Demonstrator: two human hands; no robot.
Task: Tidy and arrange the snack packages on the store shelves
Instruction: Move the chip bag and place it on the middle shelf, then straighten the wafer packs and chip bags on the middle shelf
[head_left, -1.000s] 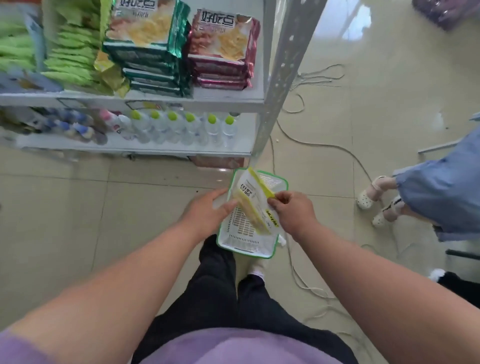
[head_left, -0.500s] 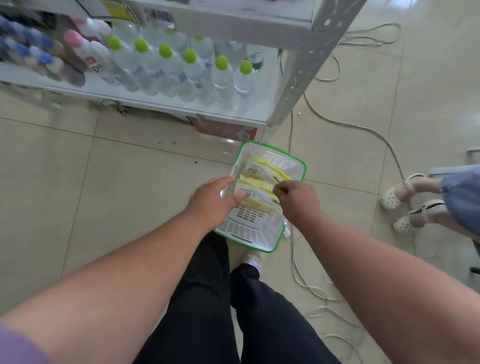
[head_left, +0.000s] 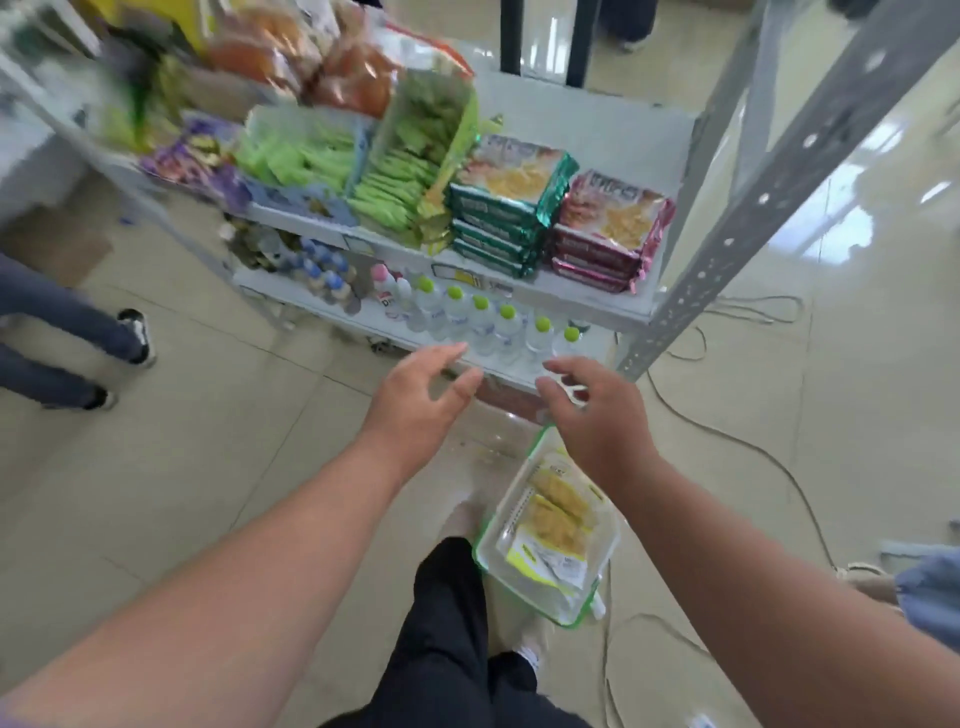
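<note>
The floor (head_left: 156, 493) is seen tiled, pale and glossy, with cables (head_left: 727, 436) trailed across it at the right. A grey metal rack (head_left: 753, 218) is stood ahead, its perforated post slanted up the right side. On the middle shelf (head_left: 587, 299), snacks are laid in rows: pink packs (head_left: 608, 228) are stacked at the right end, teal packs (head_left: 506, 202) are stacked just beside them on the left, and green packets (head_left: 400, 176) are stood in an open box further left, with more green ones (head_left: 296, 156) beyond; the packs higher up are blurred. On the bottom shelf a row of bottles (head_left: 498, 325) with green caps is lined along the front edge. A basket (head_left: 519, 499), white with a green rim, is set on the floor below the right hand, and a yellow pack (head_left: 550, 525) is lain flat inside it. Both arms are stretched forward over the floor. The left hand (head_left: 421, 400) is held empty, fingers spread and loosely bent, in front of the bottom shelf. The right hand (head_left: 597, 415) is likewise empty, fingers relaxed and parted, above the basket's far end. The two hands are kept apart, nothing between them. Other people's legs are seen at the left edge.
</note>
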